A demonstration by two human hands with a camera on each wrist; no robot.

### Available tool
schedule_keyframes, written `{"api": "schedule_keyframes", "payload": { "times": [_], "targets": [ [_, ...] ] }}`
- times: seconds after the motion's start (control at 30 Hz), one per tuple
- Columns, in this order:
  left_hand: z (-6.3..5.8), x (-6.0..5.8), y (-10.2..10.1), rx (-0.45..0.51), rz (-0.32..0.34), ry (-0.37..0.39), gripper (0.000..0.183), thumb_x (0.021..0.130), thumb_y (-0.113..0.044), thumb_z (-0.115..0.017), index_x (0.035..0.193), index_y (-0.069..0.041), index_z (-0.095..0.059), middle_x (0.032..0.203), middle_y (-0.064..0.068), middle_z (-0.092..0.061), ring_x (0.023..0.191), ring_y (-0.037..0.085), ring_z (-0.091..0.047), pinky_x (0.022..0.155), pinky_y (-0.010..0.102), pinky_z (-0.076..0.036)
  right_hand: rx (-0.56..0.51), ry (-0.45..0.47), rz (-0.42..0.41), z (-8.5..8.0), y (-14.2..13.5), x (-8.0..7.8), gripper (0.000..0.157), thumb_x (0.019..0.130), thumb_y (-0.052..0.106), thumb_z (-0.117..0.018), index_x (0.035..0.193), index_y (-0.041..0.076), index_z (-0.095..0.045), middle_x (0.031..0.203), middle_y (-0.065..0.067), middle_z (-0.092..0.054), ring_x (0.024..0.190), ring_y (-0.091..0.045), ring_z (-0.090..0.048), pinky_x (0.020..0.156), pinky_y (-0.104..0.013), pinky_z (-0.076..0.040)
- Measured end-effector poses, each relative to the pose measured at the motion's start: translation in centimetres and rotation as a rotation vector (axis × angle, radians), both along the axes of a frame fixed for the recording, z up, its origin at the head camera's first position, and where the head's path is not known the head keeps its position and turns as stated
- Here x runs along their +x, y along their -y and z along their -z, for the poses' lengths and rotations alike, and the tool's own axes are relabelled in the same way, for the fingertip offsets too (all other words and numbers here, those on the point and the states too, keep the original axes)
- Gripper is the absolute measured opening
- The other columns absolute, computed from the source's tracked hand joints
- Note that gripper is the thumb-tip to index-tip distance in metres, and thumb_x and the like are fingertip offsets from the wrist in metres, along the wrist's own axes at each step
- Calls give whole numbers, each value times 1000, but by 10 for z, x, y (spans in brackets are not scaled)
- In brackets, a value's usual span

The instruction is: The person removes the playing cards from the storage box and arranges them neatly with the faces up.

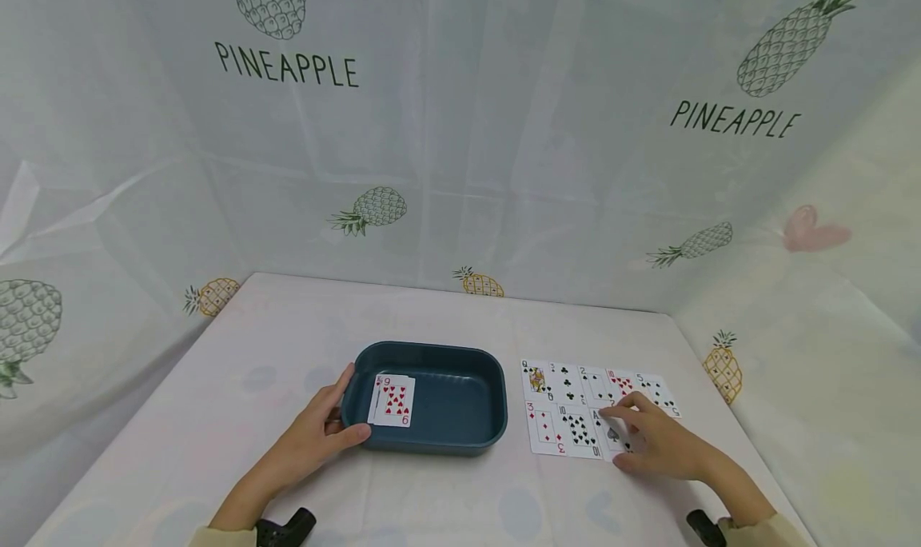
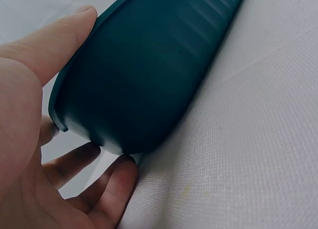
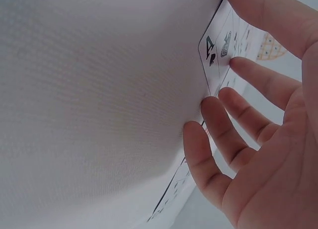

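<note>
A dark teal tray [image 1: 460,447] stands on the table, left of centre. My left hand [image 1: 312,431] grips its left end, thumb at the near rim and fingers along the outer wall; in the left wrist view the fingertips touch that wall. A small pile of playing cards, the nine of hearts [image 1: 396,401] on top, lies in the tray's left part. My right hand [image 1: 658,443] reaches over face-up cards at the right. Its index finger touches the ace of spades [image 1: 610,433], and the thumb is at that card's near edge. The other fingers are loosely bent.
Face-up cards lie in two rows right of the tray, among them a queen [image 1: 536,381], a ten of hearts [image 1: 622,381] and a three of diamonds [image 1: 545,429]. A white cloth [image 1: 432,507] covers the table. Pineapple-print curtains [image 1: 504,131] enclose the back and sides.
</note>
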State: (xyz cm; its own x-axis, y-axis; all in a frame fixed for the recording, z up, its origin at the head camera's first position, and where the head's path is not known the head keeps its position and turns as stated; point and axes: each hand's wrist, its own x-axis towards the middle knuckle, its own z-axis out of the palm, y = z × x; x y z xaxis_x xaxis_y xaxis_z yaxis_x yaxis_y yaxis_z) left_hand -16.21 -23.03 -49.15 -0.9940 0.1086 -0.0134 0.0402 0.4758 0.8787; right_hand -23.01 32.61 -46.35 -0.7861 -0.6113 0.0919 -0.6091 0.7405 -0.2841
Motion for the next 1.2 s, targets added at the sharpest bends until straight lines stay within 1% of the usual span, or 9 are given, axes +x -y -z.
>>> {"api": "schedule_keyframes", "payload": {
  "times": [0.1, 0.33, 0.5, 0.63, 0.77, 0.9, 1.03, 1.17, 1.2],
  "targets": [
    [0, 0, 0, 3, 1, 3, 95, 85, -42, -74, 156, -39, -11, 138, 10, -39, 114, 19, -55, 87, 16, -48, -5, -7, -3, 1, 0, 0, 60, 75, 35, -84, 128, 15, -63, 112, -1, -45, 79, -6, -43, 64, -17, -35],
    [1, -1, 0, -24, -3, -8, 96, 85, -44, -74, 156, -39, -10, 138, 10, -38, 112, 19, -55, 88, 17, -48, -5, 5, 6, -1, 1, 2, 61, 76, 35, -83, 129, 15, -62, 113, -1, -45, 79, -7, -44, 65, -18, -35],
    [1, -1, -1, -17, 1, -9, 96, 85, -44, -74, 156, -38, -11, 137, 10, -39, 112, 19, -55, 88, 16, -48, -7, 13, 6, -3, 0, 3, 61, 77, 37, -82, 130, 16, -61, 114, -2, -45, 79, -6, -44, 64, -19, -35],
    [0, -1, -1, -5, 7, -7, 95, 85, -43, -74, 156, -39, -11, 138, 10, -38, 113, 19, -55, 87, 15, -47, -26, 10, -14, -4, 0, 3, 62, 78, 38, -82, 131, 14, -60, 116, -4, -45, 80, -6, -45, 65, -19, -37],
    [0, -1, -1, -1, 4, -8, 95, 85, -42, -74, 156, -39, -11, 138, 10, -39, 114, 20, -55, 88, 16, -48, -30, -14, -22, -6, 2, 2, 64, 79, 37, -82, 133, 12, -59, 117, -3, -45, 81, -6, -48, 65, -20, -41],
    [0, -1, -1, -7, -2, -6, 95, 85, -43, -75, 156, -39, -11, 139, 10, -38, 114, 20, -55, 90, 19, -49, -37, -13, 21, -12, 13, 1, 63, 78, 33, -83, 133, 13, -59, 119, -2, -46, 84, -9, -50, 66, -21, -44],
    [0, 0, -1, -25, -8, 2, 96, 84, -45, -74, 156, -39, -11, 139, 9, -39, 115, 20, -54, 92, 23, -49, -52, 13, 67, -22, 33, -1, 61, 80, 28, -81, 135, 15, -58, 125, -2, -47, 89, -14, -53, 68, -22, -46],
    [-1, 1, -1, -37, -15, 6, 96, 84, -46, -75, 156, -40, -11, 138, 9, -40, 114, 20, -55, 92, 23, -49, -113, 18, 55, -30, 58, -7, 61, 82, 24, -80, 138, 17, -55, 128, -3, -47, 92, -20, -56, 69, -27, -50],
    [-1, 1, -1, -36, -16, 6, 97, 83, -46, -75, 156, -40, -11, 137, 9, -40, 114, 20, -55, 92, 23, -49, -132, 14, 47, -31, 65, -9, 62, 82, 25, -80, 138, 20, -54, 129, -1, -47, 93, -20, -56, 70, -27, -50]
  ]
}}
